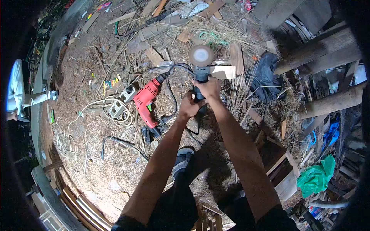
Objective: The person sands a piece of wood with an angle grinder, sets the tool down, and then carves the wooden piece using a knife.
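An angle grinder [201,72] with a round disc [201,55] at its far end is held out in front of me, above the ground. My right hand [209,87] wraps round its body just behind the disc. Closer to me, my left hand [189,104] is closed on the rear part of the same tool. Most of the grinder's handle is hidden by my fingers. To the left lies a red power drill [146,101] on its side, apart from both hands. A black cable [172,90] loops between the drill and the grinder.
A white power strip [122,102] with a coiled pale cord [115,115] lies left of the drill. Wood scraps and straw litter the ground. Logs [327,57], a black plastic sheet [264,73] and a green bag [317,176] are at right. Another person [23,90] is at far left.
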A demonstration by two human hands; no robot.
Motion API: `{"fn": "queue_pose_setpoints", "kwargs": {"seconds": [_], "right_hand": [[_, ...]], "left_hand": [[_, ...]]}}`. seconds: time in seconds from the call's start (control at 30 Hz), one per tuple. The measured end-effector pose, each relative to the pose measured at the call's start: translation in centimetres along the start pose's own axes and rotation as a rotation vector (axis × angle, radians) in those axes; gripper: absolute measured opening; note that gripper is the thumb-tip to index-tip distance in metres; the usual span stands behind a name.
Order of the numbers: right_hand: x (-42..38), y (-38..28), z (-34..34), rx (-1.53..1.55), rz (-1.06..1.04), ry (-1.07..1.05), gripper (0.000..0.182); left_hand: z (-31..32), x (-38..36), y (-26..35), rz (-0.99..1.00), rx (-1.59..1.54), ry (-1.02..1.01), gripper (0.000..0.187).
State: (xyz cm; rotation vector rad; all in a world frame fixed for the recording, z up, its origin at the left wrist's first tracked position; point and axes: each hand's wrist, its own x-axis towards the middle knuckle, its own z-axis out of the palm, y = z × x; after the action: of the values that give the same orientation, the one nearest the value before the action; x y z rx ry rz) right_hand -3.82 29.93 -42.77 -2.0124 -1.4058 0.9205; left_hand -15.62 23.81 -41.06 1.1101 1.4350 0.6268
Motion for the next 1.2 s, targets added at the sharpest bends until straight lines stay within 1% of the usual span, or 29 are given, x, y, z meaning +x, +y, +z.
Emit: {"fn": "queue_pose_setpoints", "kwargs": {"seconds": [0.1,0.13,0.17,0.2,0.23,0.27,0.37,0.4,0.43,0.47,0.5,0.57,0.63,0.67,0.77,0.8,0.83,0.9,0.93,0.97,1.0,1.03,1.07,1.13,1.2], "right_hand": [[0.6,1.1,0.8,-0.147,-0.093,0.074,0.060],[1.0,1.3,1.0,-0.174,-0.132,0.087,0.060],[1.0,1.6,1.1,-0.203,-0.173,0.098,0.061],[0.8,1.1,0.1,-0.074,-0.120,-0.012,0.065],[0.8,1.3,0.2,-0.086,-0.125,-0.021,0.065],[0.8,1.2,0.0,-0.097,-0.128,-0.028,0.065],[0.7,1.9,-0.2,-0.125,-0.189,-0.042,0.063],[0.5,2.1,-0.5,-0.131,-0.217,-0.043,0.062],[-0.2,1.4,-1.5,-0.136,-0.240,-0.041,0.060],[-1.1,0.7,-3.1,-0.055,-0.069,-0.152,0.050],[-1.8,0.7,-4.6,-0.032,-0.111,-0.220,0.049],[-3.7,0.9,-8.1,-0.059,-0.203,-0.228,0.047],[-5.7,-0.8,-14.7,-0.207,-0.232,-0.284,0.046],[-6.9,-1.7,-17.9,-0.285,-0.242,-0.323,0.046],[-10.6,-3.3,-26.9,-0.314,-0.102,-0.157,0.044],[-12.1,-3.7,-30.0,-0.295,-0.118,-0.059,0.041],[-14.4,-4.9,-33.0,-0.103,-0.133,0.032,0.040],[-21.8,-8.5,-39.5,0.280,-0.183,0.209,0.037],[-25.7,-10.0,-41.8,0.386,-0.254,0.283,0.036],[-29.3,-10.8,-43.4,0.491,-0.324,0.354,0.035],[-31.7,-10.2,-44.4,0.516,-0.399,0.404,0.033],[-35.2,-11.1,-45.5,0.615,-0.440,0.473,0.031],[-38.0,-11.4,-46.4,0.693,-0.442,0.511,0.031],[-42.4,-10.8,-48.0,0.800,-0.465,0.600,0.029],[-46.5,-9.9,-49.6,0.919,-0.490,0.683,0.028]], "left_hand": [[0.3,0.6,-1.9,0.088,-0.044,0.040,0.069],[0.1,0.2,-1.1,-0.002,0.226,0.067,0.066],[0.1,0.6,-2.3,0.023,0.125,0.048,0.064],[0.2,0.7,-2.2,0.051,0.024,0.030,0.062],[0.3,0.5,-2.2,0.079,-0.076,0.011,0.061],[0.5,-0.3,-2.2,0.068,-0.155,0.030,0.059],[0.1,-1.1,-1.8,0.082,-0.164,0.012,0.060],[-0.3,-1.1,-2.2,-0.023,-0.114,0.039,0.059],[-0.8,-1.8,-2.1,0.023,-0.115,0.088,0.056],[-1.3,-2.1,-1.5,0.044,-0.129,0.174,0.053],[-1.7,-2.3,-1.2,0.071,-0.143,0.252,0.051],[-3.4,-1.7,-2.3,0.015,-0.316,0.256,0.043],[-2.7,-2.7,2.3,-0.106,-0.507,0.274,0.040],[-1.6,-3.9,4.9,-0.050,-0.546,0.273,0.032],[0.9,-5.6,12.9,0.010,-0.978,-0.075,0.026],[2.8,-8.7,17.9,0.095,-1.012,-0.133,0.025],[4.0,-10.2,21.3,0.124,-1.066,-0.205,0.022],[7.8,-14.3,28.7,0.189,-1.233,-0.283,0.016],[9.8,-18.9,33.3,0.241,-1.300,-0.172,0.012],[11.4,-21.3,35.6,0.328,-1.290,-0.266,0.011],[13.2,-24.6,37.7,0.403,-1.271,-0.309,0.011],[14.8,-27.6,39.2,0.474,-1.250,-0.348,0.011],[16.3,-29.3,39.7,0.455,-1.262,-0.390,0.011],[18.9,-36.1,41.4,0.464,-1.251,-0.447,0.011],[21.0,-42.0,41.8,0.463,-1.201,-0.506,0.013]]}}
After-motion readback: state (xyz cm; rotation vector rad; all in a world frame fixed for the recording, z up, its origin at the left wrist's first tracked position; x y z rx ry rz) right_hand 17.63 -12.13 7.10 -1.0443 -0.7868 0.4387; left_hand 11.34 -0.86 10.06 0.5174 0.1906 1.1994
